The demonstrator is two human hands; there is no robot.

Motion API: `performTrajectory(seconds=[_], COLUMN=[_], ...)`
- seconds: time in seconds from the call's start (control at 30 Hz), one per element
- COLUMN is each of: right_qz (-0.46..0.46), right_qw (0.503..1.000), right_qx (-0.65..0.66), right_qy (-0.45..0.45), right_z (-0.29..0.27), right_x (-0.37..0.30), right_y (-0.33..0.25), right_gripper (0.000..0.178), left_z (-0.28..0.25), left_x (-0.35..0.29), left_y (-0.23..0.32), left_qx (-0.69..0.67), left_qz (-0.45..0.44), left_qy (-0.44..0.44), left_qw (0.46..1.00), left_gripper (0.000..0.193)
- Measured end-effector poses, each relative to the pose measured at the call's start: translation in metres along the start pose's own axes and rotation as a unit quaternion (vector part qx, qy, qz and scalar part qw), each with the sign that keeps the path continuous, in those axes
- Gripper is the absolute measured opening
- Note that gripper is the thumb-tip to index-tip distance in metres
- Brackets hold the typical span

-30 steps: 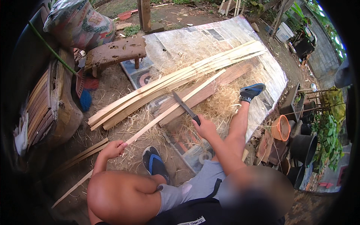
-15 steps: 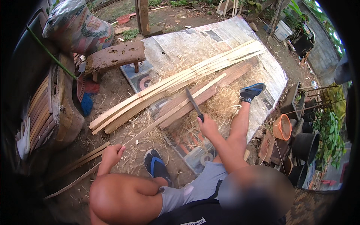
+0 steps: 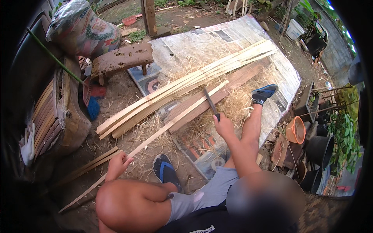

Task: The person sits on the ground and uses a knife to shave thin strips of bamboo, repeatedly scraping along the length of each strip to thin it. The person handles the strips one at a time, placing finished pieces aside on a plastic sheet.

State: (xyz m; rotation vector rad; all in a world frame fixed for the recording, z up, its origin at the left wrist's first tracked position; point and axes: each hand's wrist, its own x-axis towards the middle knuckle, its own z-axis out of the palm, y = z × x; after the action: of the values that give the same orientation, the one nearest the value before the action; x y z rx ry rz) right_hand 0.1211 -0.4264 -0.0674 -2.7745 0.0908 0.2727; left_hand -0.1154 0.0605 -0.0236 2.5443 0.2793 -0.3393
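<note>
My left hand is closed around a long, thin wooden strip, which slants up to the right over a brown board. Behind that hand the strip's tail runs down to the ground at the lower left. My right hand grips a knife by its dark handle, the blade lying across the strip near its far end. Beyond the board lies a bundle of pale wooden strips. Curly shavings surround the board.
A flattened printed sheet lies under the wood. To the left stand a low brown bench, a filled sack and a broom. An orange pot and black pots stand on the right. My sandalled feet flank the work.
My right hand and the knife have moved up and right along the strip. The strip's far end has drawn back a little toward me. My left hand keeps its hold.
</note>
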Motion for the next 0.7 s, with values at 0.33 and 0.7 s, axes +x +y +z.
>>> performTrajectory(seconds=[0.33,0.7], right_qz=[-0.014,-0.248], right_qw=[1.0,0.963], right_qx=[-0.011,0.025], right_qy=[0.019,-0.104], right_z=[-0.009,0.011], right_x=[-0.014,-0.07], right_y=[-0.001,-0.082], right_gripper=[0.05,0.054], left_z=[0.03,0.017], left_x=[0.036,0.047], left_y=[0.023,0.077], left_qx=[0.152,0.102], left_qz=[0.081,0.019], left_qy=[0.034,-0.02], left_qw=[0.984,0.994], left_gripper=[0.035,0.047])
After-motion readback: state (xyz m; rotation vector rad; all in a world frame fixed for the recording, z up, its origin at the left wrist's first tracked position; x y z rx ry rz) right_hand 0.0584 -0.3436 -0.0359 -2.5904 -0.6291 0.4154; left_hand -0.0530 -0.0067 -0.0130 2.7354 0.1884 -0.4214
